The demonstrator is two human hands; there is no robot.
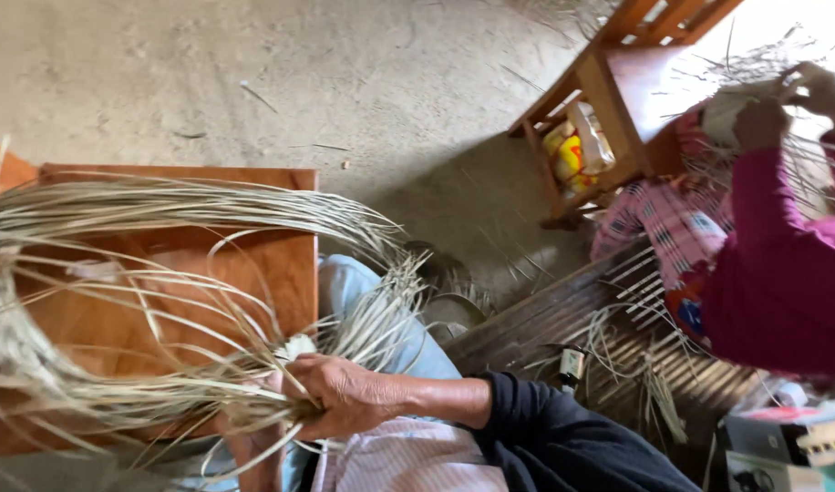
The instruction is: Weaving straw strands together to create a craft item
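Straw strands (162,301) are fanning out left of the right hand (345,396), whose grip is closing around their gathered ends above a wooden desk (281,264).

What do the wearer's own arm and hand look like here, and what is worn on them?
Only one of the wearer's hands shows, the right hand: bare, no glove, ring or watch visible. A dark navy long sleeve of soft fabric is pushed up the forearm, leaving the wrist bare. The left hand is out of view. The magenta sleeve belongs to another person.
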